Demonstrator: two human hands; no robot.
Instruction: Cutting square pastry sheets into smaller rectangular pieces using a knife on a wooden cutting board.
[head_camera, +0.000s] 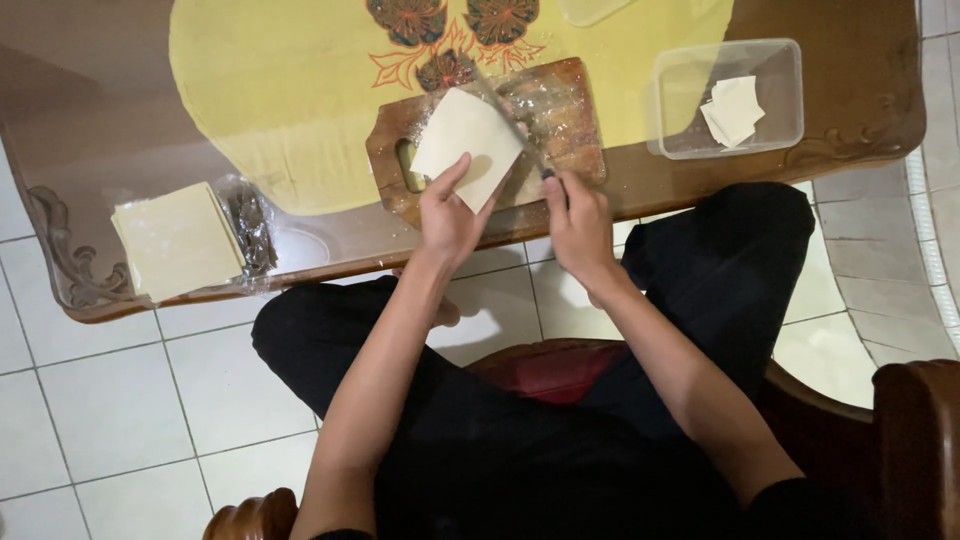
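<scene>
Cutting a wrapper on the board.

Head view: left hand (447, 218) pinches the pale wrapper (467, 146) over the board (560, 120) at the table's near edge; right hand (578, 225) grips a knife (515, 125), blade slanting away across the wrapper's right side.

My left hand (447, 222) pressed matt, smooth dough sheet (467, 147); wooden board (560, 120) wore glossy plastic wrap; plastic tub (790, 90) looked clear; tabletop (120, 110) glass-glossy; yellow cloth (280, 90) matt.
</scene>
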